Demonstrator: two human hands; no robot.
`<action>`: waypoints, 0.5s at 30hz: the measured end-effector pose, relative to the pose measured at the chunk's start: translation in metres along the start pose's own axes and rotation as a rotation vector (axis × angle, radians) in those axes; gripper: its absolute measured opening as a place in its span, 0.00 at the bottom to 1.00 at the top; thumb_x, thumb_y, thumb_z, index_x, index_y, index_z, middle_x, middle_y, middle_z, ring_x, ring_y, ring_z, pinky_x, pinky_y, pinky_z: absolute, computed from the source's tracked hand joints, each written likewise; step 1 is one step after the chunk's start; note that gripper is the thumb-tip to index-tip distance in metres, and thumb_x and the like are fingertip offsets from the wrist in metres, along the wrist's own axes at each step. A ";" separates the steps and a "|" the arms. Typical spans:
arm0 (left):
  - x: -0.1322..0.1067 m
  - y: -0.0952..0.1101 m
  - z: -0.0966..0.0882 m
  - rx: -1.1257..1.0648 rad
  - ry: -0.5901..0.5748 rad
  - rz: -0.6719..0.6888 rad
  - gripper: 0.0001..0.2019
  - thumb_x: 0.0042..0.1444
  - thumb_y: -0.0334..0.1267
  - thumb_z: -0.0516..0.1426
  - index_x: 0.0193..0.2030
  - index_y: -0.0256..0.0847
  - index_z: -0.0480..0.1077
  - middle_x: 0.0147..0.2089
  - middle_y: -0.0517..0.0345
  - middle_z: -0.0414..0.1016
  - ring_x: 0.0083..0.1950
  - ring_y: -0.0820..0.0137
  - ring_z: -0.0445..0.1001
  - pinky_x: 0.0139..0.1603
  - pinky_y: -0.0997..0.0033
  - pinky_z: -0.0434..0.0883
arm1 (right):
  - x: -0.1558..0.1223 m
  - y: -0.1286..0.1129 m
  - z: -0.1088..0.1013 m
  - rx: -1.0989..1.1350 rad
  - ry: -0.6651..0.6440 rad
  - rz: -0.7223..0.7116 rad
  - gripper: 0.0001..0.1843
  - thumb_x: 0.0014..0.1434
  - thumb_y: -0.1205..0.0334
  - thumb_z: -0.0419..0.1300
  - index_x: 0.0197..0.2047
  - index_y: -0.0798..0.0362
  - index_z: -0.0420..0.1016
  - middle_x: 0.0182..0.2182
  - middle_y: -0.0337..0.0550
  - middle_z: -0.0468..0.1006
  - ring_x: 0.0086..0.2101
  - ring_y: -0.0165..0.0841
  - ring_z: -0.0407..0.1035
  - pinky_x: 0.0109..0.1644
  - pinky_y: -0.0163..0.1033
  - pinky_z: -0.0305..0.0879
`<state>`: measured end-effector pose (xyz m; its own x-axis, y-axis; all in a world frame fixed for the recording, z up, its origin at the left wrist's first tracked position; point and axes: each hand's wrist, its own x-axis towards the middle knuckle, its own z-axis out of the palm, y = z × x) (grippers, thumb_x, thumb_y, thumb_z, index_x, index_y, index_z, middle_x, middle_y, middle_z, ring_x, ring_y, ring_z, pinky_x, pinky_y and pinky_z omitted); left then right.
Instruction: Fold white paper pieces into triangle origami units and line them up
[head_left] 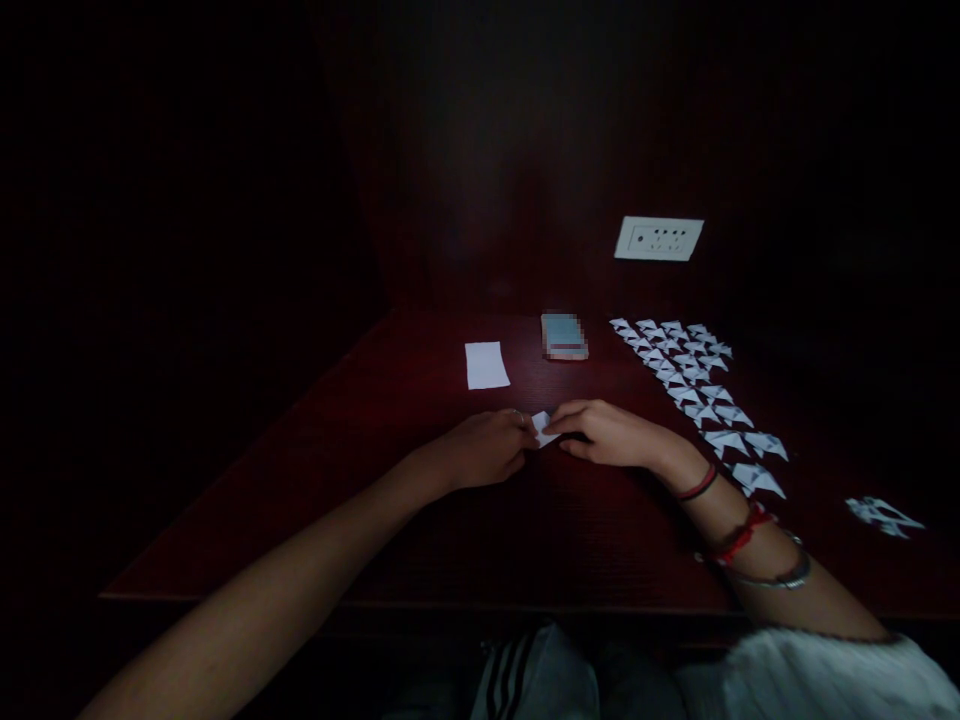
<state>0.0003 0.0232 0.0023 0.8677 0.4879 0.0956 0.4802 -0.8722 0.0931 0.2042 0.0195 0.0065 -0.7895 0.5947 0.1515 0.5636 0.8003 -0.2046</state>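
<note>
A small folded piece of white paper (543, 428) lies on the dark red table between my two hands. My left hand (487, 445) pinches its left edge, with the fingers closed and a ring on one of them. From the other side, my right hand (604, 432) has its fingertips pressed on the paper's right part. The fingers cover both side edges of the paper, so only its middle shows. Behind my left hand a flat white sheet (487, 366) rests on the table.
Rows of folded white paper pieces (686, 375) stretch along the table's right side. A small bluish pad (565, 337) lies near the back. Farther right is a cluster of paper bits (883, 516). A white socket plate (659, 239) is on the back panel.
</note>
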 end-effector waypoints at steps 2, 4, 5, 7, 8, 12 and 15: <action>-0.001 0.000 -0.001 0.009 0.001 -0.009 0.15 0.51 0.29 0.47 0.45 0.42 0.65 0.48 0.57 0.63 0.48 0.68 0.62 0.48 0.68 0.60 | 0.001 -0.001 0.001 -0.023 0.012 0.008 0.16 0.51 0.69 0.52 0.44 0.54 0.69 0.39 0.45 0.70 0.40 0.32 0.64 0.44 0.36 0.59; -0.001 0.000 -0.002 0.011 -0.005 -0.018 0.16 0.50 0.29 0.47 0.45 0.43 0.65 0.48 0.58 0.63 0.48 0.68 0.62 0.48 0.68 0.60 | 0.002 -0.002 0.002 -0.059 0.008 0.014 0.16 0.51 0.69 0.51 0.44 0.54 0.69 0.39 0.45 0.70 0.40 0.32 0.63 0.43 0.37 0.59; -0.001 0.000 -0.002 0.012 -0.011 -0.021 0.16 0.50 0.29 0.48 0.45 0.43 0.65 0.48 0.58 0.63 0.48 0.68 0.62 0.47 0.68 0.60 | 0.003 -0.002 0.002 -0.078 0.003 0.019 0.15 0.51 0.69 0.51 0.43 0.54 0.69 0.38 0.45 0.69 0.40 0.32 0.63 0.43 0.37 0.59; -0.001 0.002 -0.004 0.019 -0.022 -0.025 0.16 0.50 0.29 0.48 0.45 0.43 0.65 0.48 0.57 0.63 0.48 0.68 0.62 0.47 0.68 0.60 | 0.003 -0.005 0.002 -0.113 -0.009 0.037 0.15 0.52 0.68 0.50 0.43 0.54 0.69 0.37 0.45 0.69 0.39 0.32 0.63 0.43 0.37 0.59; -0.001 0.002 -0.005 0.025 -0.025 -0.028 0.15 0.51 0.29 0.47 0.45 0.43 0.65 0.48 0.57 0.63 0.48 0.68 0.62 0.47 0.68 0.60 | 0.004 -0.006 0.002 -0.130 -0.014 0.049 0.14 0.52 0.68 0.50 0.42 0.53 0.69 0.36 0.45 0.69 0.38 0.32 0.63 0.43 0.37 0.59; -0.002 0.005 -0.008 0.046 -0.037 -0.051 0.14 0.51 0.29 0.46 0.44 0.40 0.65 0.46 0.55 0.65 0.47 0.67 0.64 0.46 0.68 0.60 | 0.004 -0.010 0.001 -0.188 -0.023 0.092 0.14 0.52 0.68 0.48 0.40 0.52 0.70 0.35 0.44 0.68 0.37 0.32 0.63 0.41 0.37 0.59; -0.004 0.006 -0.011 0.052 -0.056 -0.079 0.14 0.51 0.28 0.47 0.43 0.39 0.65 0.45 0.54 0.67 0.45 0.68 0.65 0.45 0.69 0.61 | 0.005 -0.011 0.001 -0.198 -0.028 0.101 0.14 0.52 0.68 0.49 0.41 0.52 0.70 0.36 0.44 0.68 0.38 0.32 0.63 0.41 0.37 0.59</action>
<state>-0.0019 0.0168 0.0138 0.8320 0.5537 0.0347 0.5521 -0.8325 0.0466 0.1941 0.0138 0.0086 -0.7319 0.6721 0.1123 0.6743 0.7381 -0.0225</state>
